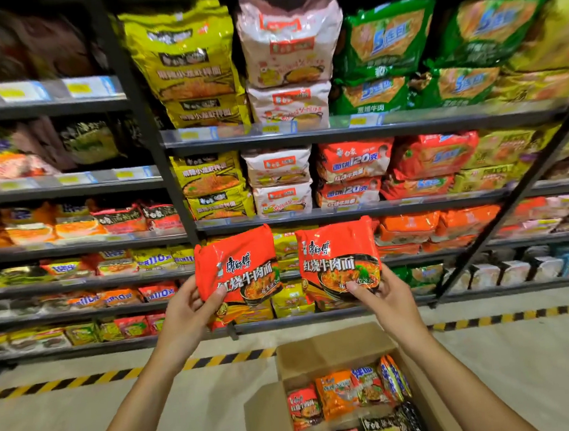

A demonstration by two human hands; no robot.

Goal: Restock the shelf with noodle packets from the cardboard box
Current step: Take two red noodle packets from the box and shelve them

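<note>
Two red noodle packets are held up side by side in front of the shelf, above the box. The left packet (238, 274) tilts slightly; the left hand (195, 307) grips its lower left corner, thumb across the front, fingers curled behind. The right packet (340, 262) stands upright just beside it, apart by a narrow gap; the right hand (379, 293) pinches its lower edge, thumb on the printed bowl, fingers wrapped behind.

The box (325, 349) sits on the floor below the hands, flaps open, holding mixed packets in red, orange, blue and black. Behind the box, a yellow-and-black striped tape (67, 383) runs along the floor at the foot of the shelf.

The shelf (337, 130) rises beyond the box in several dark tiers, stocked with yellow, pink, green, red and orange packs. Price labels (197, 133) line the tier edges.
</note>
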